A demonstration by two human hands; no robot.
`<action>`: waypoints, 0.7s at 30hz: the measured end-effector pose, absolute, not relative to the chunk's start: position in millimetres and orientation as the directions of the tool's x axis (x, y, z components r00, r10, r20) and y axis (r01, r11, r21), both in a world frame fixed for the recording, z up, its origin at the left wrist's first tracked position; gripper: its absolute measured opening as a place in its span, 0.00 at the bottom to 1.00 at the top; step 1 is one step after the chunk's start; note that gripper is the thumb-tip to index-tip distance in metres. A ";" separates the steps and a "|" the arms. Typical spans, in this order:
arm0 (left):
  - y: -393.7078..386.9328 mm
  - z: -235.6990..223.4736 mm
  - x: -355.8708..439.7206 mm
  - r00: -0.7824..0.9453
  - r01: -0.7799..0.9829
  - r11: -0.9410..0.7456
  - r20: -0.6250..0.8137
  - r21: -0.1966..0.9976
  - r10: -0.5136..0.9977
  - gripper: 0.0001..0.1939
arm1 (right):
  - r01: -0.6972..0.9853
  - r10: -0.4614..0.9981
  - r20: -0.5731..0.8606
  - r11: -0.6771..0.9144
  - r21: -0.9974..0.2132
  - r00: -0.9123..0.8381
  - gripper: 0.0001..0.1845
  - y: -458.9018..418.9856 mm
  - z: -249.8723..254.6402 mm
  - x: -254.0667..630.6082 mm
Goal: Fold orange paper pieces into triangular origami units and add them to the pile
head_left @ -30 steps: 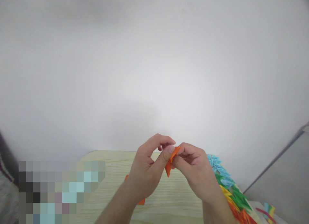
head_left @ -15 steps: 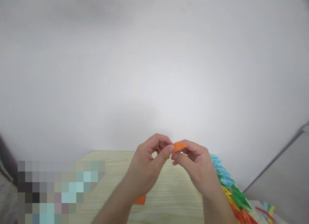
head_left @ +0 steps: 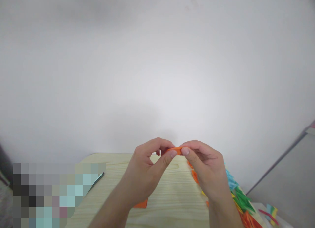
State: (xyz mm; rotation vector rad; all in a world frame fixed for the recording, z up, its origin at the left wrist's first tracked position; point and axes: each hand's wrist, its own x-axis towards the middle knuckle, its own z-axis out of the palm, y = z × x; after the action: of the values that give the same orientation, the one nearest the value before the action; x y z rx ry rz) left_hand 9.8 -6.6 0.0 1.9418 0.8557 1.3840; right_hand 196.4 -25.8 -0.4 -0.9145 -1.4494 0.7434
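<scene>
A small folded piece of orange paper [head_left: 177, 150] is held up above the table between my two hands. My left hand [head_left: 150, 169] pinches its left end between thumb and fingers. At the other end, the thumb and fingertips of my right hand [head_left: 204, 165] press on it. The paper appears narrow and nearly edge-on, and my fingertips cover both its ends. Below my left forearm lies a flat orange paper [head_left: 141, 204], partly hidden by that arm.
Folded paper pieces in blue [head_left: 231, 179], green [head_left: 242, 199] and orange [head_left: 249, 219] line the right edge of the wooden table [head_left: 172, 195]. More orange pieces [head_left: 195, 176] show beside my right hand. A white wall stands behind. A blurred-out area covers the left.
The orange paper has turned from a visible pointed flap to a narrow strip. My right hand has shifted slightly right, its thumb now on the paper. Orange pieces beside that hand have come into view.
</scene>
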 end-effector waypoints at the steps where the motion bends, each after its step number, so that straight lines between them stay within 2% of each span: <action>1: -6.6 0.0 9.5 0.243 0.159 -0.613 0.571 0.774 0.784 0.05 | 0.134 0.866 0.500 0.494 -0.859 0.015 0.08 -27.1 1.2 197.0; 5: -7.5 -0.2 8.7 0.228 0.137 -0.625 0.589 0.769 0.775 0.06 | 0.207 0.851 0.526 0.516 -0.831 -0.009 0.08 -31.1 7.2 199.1; 9: -9.8 2.7 8.0 0.231 0.153 -0.631 0.593 0.761 0.771 0.06 | 0.180 0.834 0.549 0.549 -0.816 -0.057 0.07 -29.9 4.4 198.7; 21: -10.3 7.4 8.4 0.254 0.150 -0.629 0.585 0.763 0.770 0.07 | 0.200 0.779 0.625 0.620 -0.759 -0.046 0.04 -26.1 -3.4 201.3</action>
State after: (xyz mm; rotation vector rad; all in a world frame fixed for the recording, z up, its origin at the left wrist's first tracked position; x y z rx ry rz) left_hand 8.4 -10.3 7.4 1.9533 0.8332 1.3949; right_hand 201.3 -26.1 -3.4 -0.8381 -1.5839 0.5723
